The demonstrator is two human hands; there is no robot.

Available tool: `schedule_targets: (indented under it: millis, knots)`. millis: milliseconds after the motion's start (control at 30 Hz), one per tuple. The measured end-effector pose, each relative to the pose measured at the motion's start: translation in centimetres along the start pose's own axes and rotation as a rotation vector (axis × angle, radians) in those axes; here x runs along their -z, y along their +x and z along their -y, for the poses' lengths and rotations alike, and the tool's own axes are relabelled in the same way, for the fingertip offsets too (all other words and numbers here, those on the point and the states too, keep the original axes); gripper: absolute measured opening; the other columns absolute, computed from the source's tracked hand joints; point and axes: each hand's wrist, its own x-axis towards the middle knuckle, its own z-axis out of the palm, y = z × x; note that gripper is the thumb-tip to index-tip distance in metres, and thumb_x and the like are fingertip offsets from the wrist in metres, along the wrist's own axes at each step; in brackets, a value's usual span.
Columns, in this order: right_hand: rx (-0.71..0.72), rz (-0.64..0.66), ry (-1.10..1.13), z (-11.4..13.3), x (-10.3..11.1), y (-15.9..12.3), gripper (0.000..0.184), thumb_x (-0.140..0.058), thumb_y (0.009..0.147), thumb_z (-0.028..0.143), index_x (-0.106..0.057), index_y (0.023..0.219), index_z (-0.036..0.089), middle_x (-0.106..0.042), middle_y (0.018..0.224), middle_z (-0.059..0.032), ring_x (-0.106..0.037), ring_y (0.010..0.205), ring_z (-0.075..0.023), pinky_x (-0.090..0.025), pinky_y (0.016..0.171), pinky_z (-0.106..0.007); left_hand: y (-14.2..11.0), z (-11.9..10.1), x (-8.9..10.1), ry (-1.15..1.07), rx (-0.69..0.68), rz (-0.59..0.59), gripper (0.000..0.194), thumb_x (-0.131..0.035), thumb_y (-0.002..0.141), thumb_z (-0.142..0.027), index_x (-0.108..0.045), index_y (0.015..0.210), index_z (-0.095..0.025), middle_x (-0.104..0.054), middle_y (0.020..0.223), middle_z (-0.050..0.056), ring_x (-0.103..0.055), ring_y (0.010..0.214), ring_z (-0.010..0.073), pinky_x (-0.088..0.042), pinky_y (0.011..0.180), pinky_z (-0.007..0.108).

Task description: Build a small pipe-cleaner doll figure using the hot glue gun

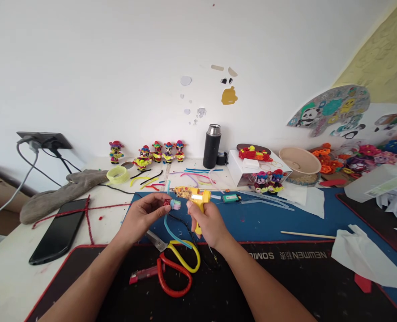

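My left hand (pixel 147 214) pinches a small fuzzy craft piece (pixel 174 204), red at one end and pale blue and pink at the other; it looks made of pipe cleaners. Wrapped around the yellow handle of a hot glue gun (pixel 198 203), my right hand (pixel 207 219) holds it with the nozzle pointing left, just above the craft piece. A light-blue pipe cleaner (pixel 173 235) hangs or lies just below the piece. Under my hands, scissors (pixel 174 268) with one red and one yellow handle lie on the black mat, beside a red-handled cutter (pixel 143 274).
Several pipe cleaner figures (pixel 157 153) stand along the wall, left of a black thermos (pixel 212 145). A phone (pixel 59 232) lies at left near driftwood (pixel 64 197). Glue sticks (pixel 268 201), a wooden stick (pixel 307 235) and tissue (pixel 362 255) are at right. A power cord runs beneath the gun.
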Motion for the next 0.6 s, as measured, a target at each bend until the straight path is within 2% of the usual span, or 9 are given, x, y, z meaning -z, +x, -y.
schedule_targets:
  millis: [300,600]
  knots:
    - [-0.013,-0.035,0.063,0.59,-0.12,-0.07,0.055,-0.065,0.084,0.075,-0.059,0.074,0.021,-0.053,0.043,0.0043,-0.042,0.032,-0.0107,-0.034,0.036,-0.023,0.02,0.09,0.05,0.027,0.006,0.002,0.047,-0.093,0.069,-0.056,-0.080,0.096,-0.020,-0.079,0.086,0.006,-0.070,0.078,0.0219,-0.060,0.074,0.032]
    - [0.013,-0.047,0.048,0.78,-0.08,-0.08,0.054,-0.062,0.087,0.073,-0.058,0.072,0.021,-0.052,0.043,0.0044,-0.042,0.033,-0.0108,-0.032,0.036,-0.024,-0.08,-0.12,-0.20,0.025,0.016,0.021,0.046,-0.093,0.069,-0.056,-0.080,0.096,-0.021,-0.079,0.085,0.006,-0.072,0.078,0.0223,-0.060,0.074,0.032]
